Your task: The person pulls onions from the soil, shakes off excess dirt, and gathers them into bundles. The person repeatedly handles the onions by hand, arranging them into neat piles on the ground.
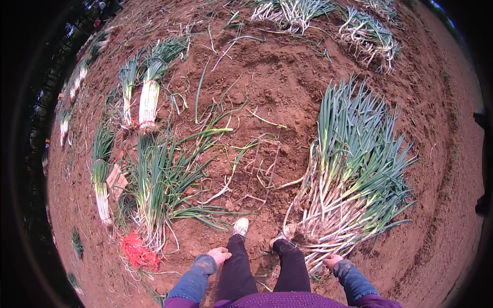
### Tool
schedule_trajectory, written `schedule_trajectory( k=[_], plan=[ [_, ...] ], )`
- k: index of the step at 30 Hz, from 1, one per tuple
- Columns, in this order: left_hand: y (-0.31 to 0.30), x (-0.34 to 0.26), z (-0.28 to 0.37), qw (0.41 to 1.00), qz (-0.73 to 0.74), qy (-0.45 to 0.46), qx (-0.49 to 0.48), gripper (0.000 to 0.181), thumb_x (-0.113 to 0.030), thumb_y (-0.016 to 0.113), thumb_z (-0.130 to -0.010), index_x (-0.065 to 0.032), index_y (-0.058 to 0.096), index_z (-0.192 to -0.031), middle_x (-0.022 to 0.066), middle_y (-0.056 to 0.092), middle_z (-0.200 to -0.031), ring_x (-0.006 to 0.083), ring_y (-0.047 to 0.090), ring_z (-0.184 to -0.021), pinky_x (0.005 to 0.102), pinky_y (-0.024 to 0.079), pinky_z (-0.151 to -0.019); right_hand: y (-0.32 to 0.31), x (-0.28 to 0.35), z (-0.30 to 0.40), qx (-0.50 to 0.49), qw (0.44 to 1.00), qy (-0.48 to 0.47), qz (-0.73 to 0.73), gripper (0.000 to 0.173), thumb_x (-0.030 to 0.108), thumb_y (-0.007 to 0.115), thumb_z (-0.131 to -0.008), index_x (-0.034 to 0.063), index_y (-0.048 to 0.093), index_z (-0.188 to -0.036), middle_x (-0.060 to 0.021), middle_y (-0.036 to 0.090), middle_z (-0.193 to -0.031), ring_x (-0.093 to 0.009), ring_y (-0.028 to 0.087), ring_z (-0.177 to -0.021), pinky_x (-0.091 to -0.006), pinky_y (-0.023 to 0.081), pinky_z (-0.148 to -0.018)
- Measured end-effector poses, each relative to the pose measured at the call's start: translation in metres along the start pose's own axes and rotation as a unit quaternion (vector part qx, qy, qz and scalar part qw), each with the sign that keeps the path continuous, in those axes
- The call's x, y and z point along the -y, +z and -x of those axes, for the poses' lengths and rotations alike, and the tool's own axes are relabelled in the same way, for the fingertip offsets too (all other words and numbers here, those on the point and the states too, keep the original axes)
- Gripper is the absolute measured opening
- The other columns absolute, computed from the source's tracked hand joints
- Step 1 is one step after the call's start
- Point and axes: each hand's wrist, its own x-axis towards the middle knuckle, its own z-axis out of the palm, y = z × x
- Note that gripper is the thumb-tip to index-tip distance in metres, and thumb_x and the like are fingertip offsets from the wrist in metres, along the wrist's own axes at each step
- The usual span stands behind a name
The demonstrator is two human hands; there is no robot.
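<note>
My left hand (220,255) hangs beside my left leg, with nothing seen in it. My right hand (332,261) is at the root ends of a large loose pile of green onions (346,181); whether its fingers hold a stalk cannot be told. Left of my feet lies a smaller heap of loose green onions (154,192), with a tangle of red ties (138,250) at its roots. Farther left, a bundle of green onions (101,188) is bound in red. Two more tied bundles (149,98) lie beyond the heap.
A thin metal frame (265,169) stands on the reddish soil ahead of my shoes (241,227). More onion piles (294,13) lie at the top. Loose stalks (227,184) are scattered in the middle. A piece of brown cardboard (117,181) lies by the left bundle, and further bundles (79,79) line the far left.
</note>
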Motion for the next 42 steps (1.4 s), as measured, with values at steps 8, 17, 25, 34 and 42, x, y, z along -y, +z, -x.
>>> schedule_trajectory(
  k=[8, 17, 25, 34, 42],
  plan=[
    [0.026, 0.156, 0.114, 0.969, -0.242, -0.036, -0.028, 0.037, -0.037, 0.052, -0.094, -0.0084, 0.072, -0.106, 0.018, 0.07, -0.109, 0.0342, 0.067, -0.106, 0.0459, 0.053, -0.09, -0.06, -0.062, -0.007, -0.024, 0.998, 0.002, -0.062, 0.024, 0.021, 0.07, -0.086, 0.0049, 0.071, -0.103, -0.0064, 0.066, -0.074, -0.02, 0.062, -0.058, -0.0347, 0.049, -0.05],
    [0.002, 0.072, 0.061, 0.996, 0.044, -0.035, -0.068, 0.042, -0.034, 0.047, -0.095, -0.0059, 0.067, -0.12, 0.0216, 0.066, -0.123, 0.0374, 0.063, -0.114, 0.0448, 0.049, -0.099, -0.213, 0.219, 0.07, -0.15, 0.965, -0.172, -0.132, 0.011, 0.013, 0.063, -0.089, 0.0044, 0.059, -0.093, -0.0025, 0.055, -0.071, -0.014, 0.052, -0.052, -0.0301, 0.041, -0.042],
    [-0.145, 0.099, -0.055, 0.982, -0.183, 0.034, -0.027, 0.039, -0.027, 0.047, -0.097, -0.0063, 0.067, -0.124, 0.0217, 0.063, -0.129, 0.0361, 0.059, -0.123, 0.0422, 0.048, -0.103, -0.213, 0.42, 0.167, -0.245, 0.945, -0.216, -0.032, 0.028, 0.027, 0.068, -0.092, 0.0048, 0.068, -0.109, -0.0025, 0.066, -0.083, -0.014, 0.062, -0.067, -0.0308, 0.052, -0.058],
    [-0.578, -0.055, -0.09, 0.943, 0.105, 0.053, -0.311, 0.034, -0.03, 0.057, -0.093, -0.0066, 0.07, -0.114, 0.0206, 0.071, -0.112, 0.0368, 0.065, -0.112, 0.0417, 0.05, -0.098, -0.146, 0.29, 0.375, -0.212, 0.95, 0.223, 0.061, 0.023, 0.023, 0.064, -0.087, 0.001, 0.071, -0.088, -0.0119, 0.071, -0.079, -0.025, 0.069, -0.067, -0.0411, 0.055, -0.06],
    [-0.708, -0.255, -0.052, 0.797, 0.446, 0.377, -0.153, 0.029, -0.014, 0.062, -0.099, -0.001, 0.057, -0.124, 0.0004, 0.062, -0.09, 0.0087, 0.055, -0.069, 0.0221, 0.043, -0.057, -0.035, 0.401, 0.303, -0.136, 0.974, 0.106, -0.144, 0.022, 0.027, 0.07, -0.085, 0.0047, 0.07, -0.082, -0.0087, 0.069, -0.074, -0.02, 0.065, -0.058, -0.0341, 0.053, -0.052]
  ],
)
